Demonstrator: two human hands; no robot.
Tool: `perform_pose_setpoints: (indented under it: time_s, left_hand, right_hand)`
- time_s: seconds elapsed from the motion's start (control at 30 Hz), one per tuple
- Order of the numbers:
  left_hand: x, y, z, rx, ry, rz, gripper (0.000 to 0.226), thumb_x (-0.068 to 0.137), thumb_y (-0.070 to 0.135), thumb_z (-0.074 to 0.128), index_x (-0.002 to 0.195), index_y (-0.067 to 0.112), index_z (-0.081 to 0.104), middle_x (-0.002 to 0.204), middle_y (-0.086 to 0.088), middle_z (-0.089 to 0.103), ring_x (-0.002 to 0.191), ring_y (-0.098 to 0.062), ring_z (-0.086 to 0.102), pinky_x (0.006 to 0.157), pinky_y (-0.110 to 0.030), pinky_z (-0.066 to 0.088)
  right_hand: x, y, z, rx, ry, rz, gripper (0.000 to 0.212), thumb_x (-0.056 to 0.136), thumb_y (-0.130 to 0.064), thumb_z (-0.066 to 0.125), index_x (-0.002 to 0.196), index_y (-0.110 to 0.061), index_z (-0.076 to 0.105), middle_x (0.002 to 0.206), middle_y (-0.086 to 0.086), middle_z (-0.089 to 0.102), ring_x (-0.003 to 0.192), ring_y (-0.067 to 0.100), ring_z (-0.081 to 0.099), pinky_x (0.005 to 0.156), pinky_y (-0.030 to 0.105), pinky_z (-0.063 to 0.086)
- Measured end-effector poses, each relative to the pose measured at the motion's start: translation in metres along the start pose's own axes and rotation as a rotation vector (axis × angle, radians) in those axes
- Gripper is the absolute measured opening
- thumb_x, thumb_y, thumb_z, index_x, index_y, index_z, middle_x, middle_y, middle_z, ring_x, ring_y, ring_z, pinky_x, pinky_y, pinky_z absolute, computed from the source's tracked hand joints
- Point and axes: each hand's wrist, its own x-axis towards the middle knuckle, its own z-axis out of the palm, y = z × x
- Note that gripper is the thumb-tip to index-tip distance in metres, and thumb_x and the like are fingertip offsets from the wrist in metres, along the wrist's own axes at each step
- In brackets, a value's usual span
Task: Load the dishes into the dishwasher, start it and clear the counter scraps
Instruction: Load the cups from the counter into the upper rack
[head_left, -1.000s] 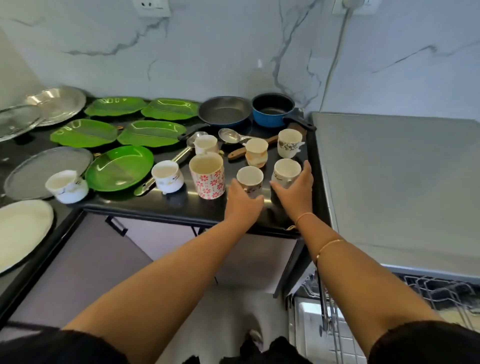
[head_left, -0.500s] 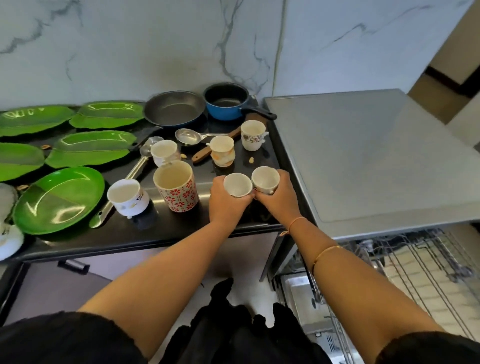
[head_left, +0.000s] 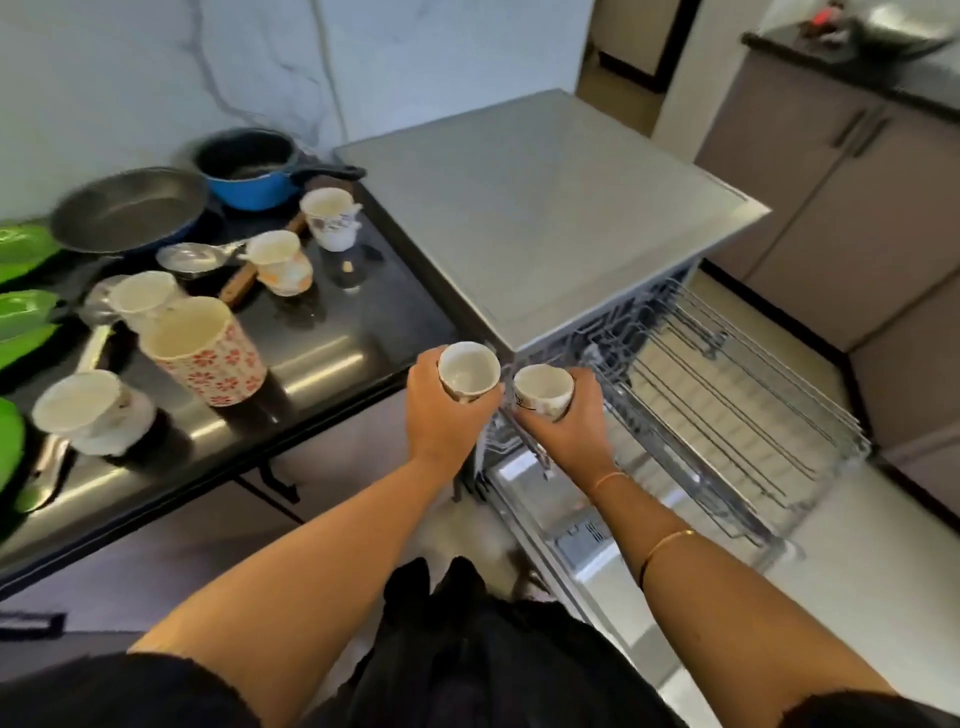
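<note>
Gripping one cup (head_left: 467, 371) apiece, left hand (head_left: 441, 415) and right hand (head_left: 571, 431) hover; five mugs (head_left: 202, 358) sit on counter (head_left: 332, 338).

A: Tall mug (head_left: 202, 353)?
B: Cream, red flower print.
A: Saucepan (head_left: 249, 171)?
B: Blue outside, black inside.
A: Frying pan (head_left: 130, 208)?
B: Dark grey.
A: Plates (head_left: 26, 306)?
B: Bright green.
A: Left-hand cup (head_left: 467, 371), right-hand cup (head_left: 543, 392)?
B: Both white.
A: Desk (head_left: 337, 332)?
B: Glossy black.
A: Wall (head_left: 130, 78)?
B: White marble, grey veins.
A: Dishwasher top (head_left: 545, 208)?
B: Pale grey.

Left grip (head_left: 441, 415), right grip (head_left: 567, 432), both curled.
</note>
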Motion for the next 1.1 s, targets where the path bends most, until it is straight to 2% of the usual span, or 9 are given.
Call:
perform_pose_setpoints:
  time_s: [0.23, 0.33, 0.47, 0.6, 0.7, 0.8, 0.9, 1.03, 1.1]
  left_hand:
    - [-0.031, 0.015, 0.068, 0.083, -0.377, -0.027, 0.063, 0.066, 0.032, 0.082, 0.119, 0.028, 0.049, 0.108, 0.003, 0.045, 0.086, -0.012, 0.05, 0.082, -0.027, 0.047]
    - [-0.033, 0.014, 0.101, 0.12, -0.486, -0.041, 0.065, 0.065, 0.042, 0.081, 0.12, 0.031, 0.048, 0.113, 0.0, 0.047, 0.095, -0.017, 0.052, 0.086, -0.032, 0.049]
    - [-0.034, 0.018, 0.145, 0.157, -0.564, -0.164, 0.078, 0.069, 0.046, 0.077, 0.135, 0.03, 0.038, 0.13, -0.004, 0.038, 0.113, -0.023, 0.048, 0.097, -0.038, 0.044]
    - [-0.036, 0.018, 0.193, 0.207, -0.569, -0.311, 0.083, 0.077, 0.038, 0.074, 0.141, 0.016, 0.026, 0.138, -0.01, 0.03, 0.12, -0.028, 0.043, 0.101, -0.041, 0.042]
    - [-0.04, 0.01, 0.214, 0.246, -0.593, -0.356, 0.08, 0.078, 0.032, 0.074, 0.138, 0.01, 0.024, 0.135, -0.011, 0.03, 0.12, -0.027, 0.043, 0.095, -0.038, 0.045]
    - [-0.044, 0.002, 0.228, 0.327, -0.633, -0.371, 0.074, 0.08, 0.024, 0.072, 0.135, 0.007, 0.023, 0.134, -0.011, 0.028, 0.109, -0.021, 0.043, 0.083, -0.024, 0.041]
    - [-0.043, -0.002, 0.241, 0.386, -0.736, -0.367, 0.073, 0.08, 0.02, 0.072, 0.132, 0.007, 0.022, 0.13, -0.01, 0.028, 0.103, -0.017, 0.043, 0.068, -0.014, 0.043]
    - [-0.041, -0.007, 0.265, 0.536, -0.823, -0.288, 0.071, 0.075, 0.031, 0.075, 0.125, 0.013, 0.028, 0.12, -0.008, 0.039, 0.104, -0.025, 0.051, 0.08, -0.035, 0.05]
    - [-0.043, -0.015, 0.281, 0.657, -0.857, -0.207, 0.071, 0.071, 0.042, 0.075, 0.123, 0.017, 0.033, 0.118, -0.008, 0.044, 0.101, -0.026, 0.052, 0.082, -0.038, 0.048]
  right_hand:
    - [-0.023, 0.065, -0.088, -0.199, 0.04, 0.294, 0.073, 0.071, -0.041, 0.078, 0.132, -0.019, 0.044, 0.127, 0.008, 0.044, 0.114, 0.025, 0.047, 0.096, 0.04, 0.043]
    - [-0.024, 0.098, -0.123, -0.28, -0.023, 0.382, 0.086, 0.072, -0.049, 0.075, 0.142, -0.022, 0.034, 0.134, 0.005, 0.044, 0.121, 0.027, 0.045, 0.099, 0.04, 0.043]
    - [-0.015, 0.139, -0.164, -0.33, -0.068, 0.507, 0.085, 0.069, -0.057, 0.072, 0.138, -0.024, 0.035, 0.128, 0.008, 0.049, 0.107, 0.028, 0.052, 0.09, 0.04, 0.049]
    - [-0.002, 0.176, -0.194, -0.19, -0.107, 0.615, 0.082, 0.072, -0.039, 0.078, 0.135, -0.013, 0.034, 0.129, 0.014, 0.043, 0.11, 0.03, 0.049, 0.094, 0.041, 0.046]
    - [0.004, 0.199, -0.206, -0.175, -0.152, 0.662, 0.078, 0.069, -0.03, 0.081, 0.128, -0.011, 0.033, 0.129, 0.019, 0.041, 0.11, 0.031, 0.049, 0.094, 0.043, 0.047]
    - [0.004, 0.215, -0.212, -0.233, -0.203, 0.684, 0.073, 0.07, -0.034, 0.08, 0.123, -0.014, 0.035, 0.126, 0.018, 0.041, 0.109, 0.034, 0.05, 0.093, 0.04, 0.047]
    - [0.0, 0.226, -0.21, -0.472, -0.309, 0.635, 0.07, 0.071, -0.044, 0.074, 0.127, -0.022, 0.038, 0.127, 0.017, 0.039, 0.115, 0.037, 0.045, 0.092, 0.042, 0.043]
    - [-0.009, 0.245, -0.196, -0.755, -0.455, 0.577, 0.065, 0.075, -0.05, 0.065, 0.131, -0.028, 0.039, 0.135, 0.018, 0.032, 0.123, 0.041, 0.035, 0.097, 0.05, 0.04]
    - [-0.011, 0.257, -0.188, -0.817, -0.467, 0.578, 0.063, 0.077, -0.049, 0.063, 0.132, -0.029, 0.038, 0.136, 0.018, 0.033, 0.123, 0.041, 0.036, 0.097, 0.049, 0.04]
